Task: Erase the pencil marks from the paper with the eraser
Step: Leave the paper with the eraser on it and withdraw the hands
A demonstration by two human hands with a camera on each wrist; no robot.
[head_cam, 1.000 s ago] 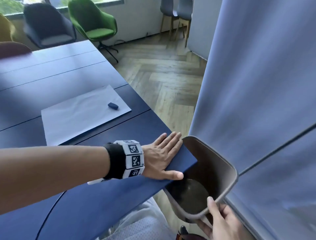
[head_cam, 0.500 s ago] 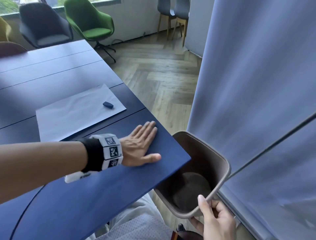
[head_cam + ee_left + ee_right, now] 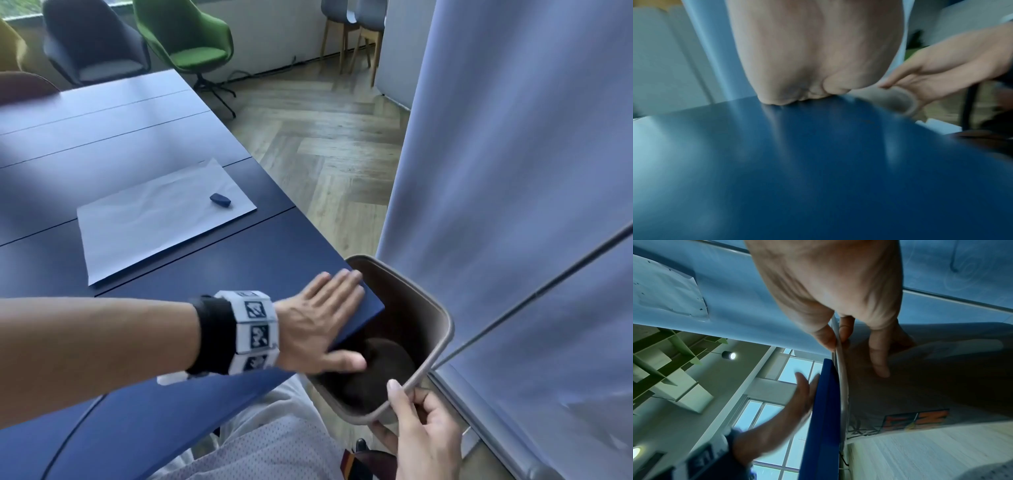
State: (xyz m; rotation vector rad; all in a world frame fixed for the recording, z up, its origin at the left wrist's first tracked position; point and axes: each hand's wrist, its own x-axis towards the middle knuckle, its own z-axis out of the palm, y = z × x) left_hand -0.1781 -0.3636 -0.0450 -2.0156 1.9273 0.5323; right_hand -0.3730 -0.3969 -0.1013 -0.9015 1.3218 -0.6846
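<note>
While flat left hand (image 3: 318, 325) presses blue table corner (image 3: 239, 274), right hand (image 3: 421, 435) pinches brown plastic bin (image 3: 442, 329) rim; small blue eraser (image 3: 220, 200) sits on white paper sheet (image 3: 154, 222).

The table (image 3: 144, 404) is deep blue, and on it lie a plain white paper (image 3: 150, 222) and a dark blue eraser (image 3: 221, 200). The bin (image 3: 442, 329) is taupe with a dark brown inside, and the wristband (image 3: 253, 332) shows white squares with black marker patterns beside a black strap. Behind stand a green chair (image 3: 191, 44) and a dark grey chair (image 3: 92, 48) on pale herringbone wood flooring (image 3: 322, 144).
</note>
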